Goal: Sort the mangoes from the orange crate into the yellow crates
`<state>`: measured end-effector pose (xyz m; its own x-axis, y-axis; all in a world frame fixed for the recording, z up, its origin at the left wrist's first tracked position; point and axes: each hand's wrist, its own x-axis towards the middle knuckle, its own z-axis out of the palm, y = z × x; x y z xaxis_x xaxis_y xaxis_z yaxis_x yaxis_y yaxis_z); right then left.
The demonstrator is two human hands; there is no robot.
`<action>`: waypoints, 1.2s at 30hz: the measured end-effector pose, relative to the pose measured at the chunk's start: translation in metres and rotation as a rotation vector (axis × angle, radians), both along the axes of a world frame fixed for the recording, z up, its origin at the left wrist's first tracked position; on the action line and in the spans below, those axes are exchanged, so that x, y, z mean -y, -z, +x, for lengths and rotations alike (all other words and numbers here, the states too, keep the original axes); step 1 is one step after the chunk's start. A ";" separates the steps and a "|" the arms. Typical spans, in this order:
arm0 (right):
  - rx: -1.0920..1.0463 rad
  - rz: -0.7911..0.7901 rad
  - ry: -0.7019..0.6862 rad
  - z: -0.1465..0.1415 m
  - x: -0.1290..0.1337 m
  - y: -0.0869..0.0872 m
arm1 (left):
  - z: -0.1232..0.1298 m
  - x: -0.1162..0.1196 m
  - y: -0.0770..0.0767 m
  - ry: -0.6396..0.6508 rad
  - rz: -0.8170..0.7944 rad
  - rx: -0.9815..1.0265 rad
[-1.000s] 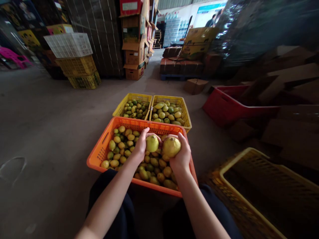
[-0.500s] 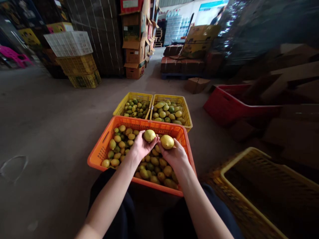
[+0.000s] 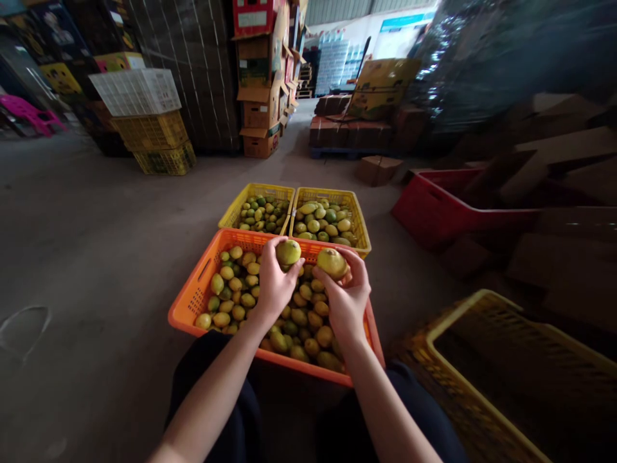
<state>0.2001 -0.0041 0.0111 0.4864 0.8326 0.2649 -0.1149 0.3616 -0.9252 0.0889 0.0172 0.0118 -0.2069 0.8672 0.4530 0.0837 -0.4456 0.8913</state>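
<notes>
My left hand (image 3: 276, 283) is closed round a yellow-green lemon (image 3: 288, 253), held between thumb and fingers. A second, yellower lemon (image 3: 331, 263) sits in the grip of my right hand (image 3: 348, 292), fingers curled over its far side. Both hands are raised over an orange plastic crate (image 3: 193, 297), which holds many yellow and greenish lemons (image 3: 299, 316). Just beyond its far rim stand two yellow crates side by side: the left crate (image 3: 231, 209) has small, greener lemons, and the right crate (image 3: 362, 222) has larger yellow and green ones.
At my right lies a yellow crate (image 3: 482, 360), with a red crate (image 3: 419, 212) of cardboard beyond it. Stacked crates (image 3: 159, 128) stand at the far left. Cardboard boxes (image 3: 260, 116) and a loaded pallet (image 3: 351, 135) are at the back.
Both hands have turned the lemons over, now gripping them from the side instead of cradling them on upturned palms. The hands have moved slightly apart, and the left has risen a little.
</notes>
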 end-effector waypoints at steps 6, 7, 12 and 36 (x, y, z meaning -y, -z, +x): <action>0.070 0.120 0.047 -0.001 0.004 -0.001 | 0.005 0.006 -0.001 0.028 0.040 0.036; 0.032 0.119 0.049 0.000 0.003 0.000 | 0.005 0.005 -0.001 0.027 -0.003 0.090; -0.133 0.049 -0.045 0.004 0.003 -0.002 | -0.003 -0.002 -0.007 0.265 -0.367 0.542; -0.709 -0.301 -0.368 0.006 -0.015 0.002 | -0.007 -0.009 -0.016 0.434 -0.727 0.944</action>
<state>0.2063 0.0106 0.0094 0.1380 0.9563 -0.2577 -0.7651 -0.0623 -0.6409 0.0819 0.0266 0.0275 0.1739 0.9305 -0.3224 -0.7453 0.3383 0.5746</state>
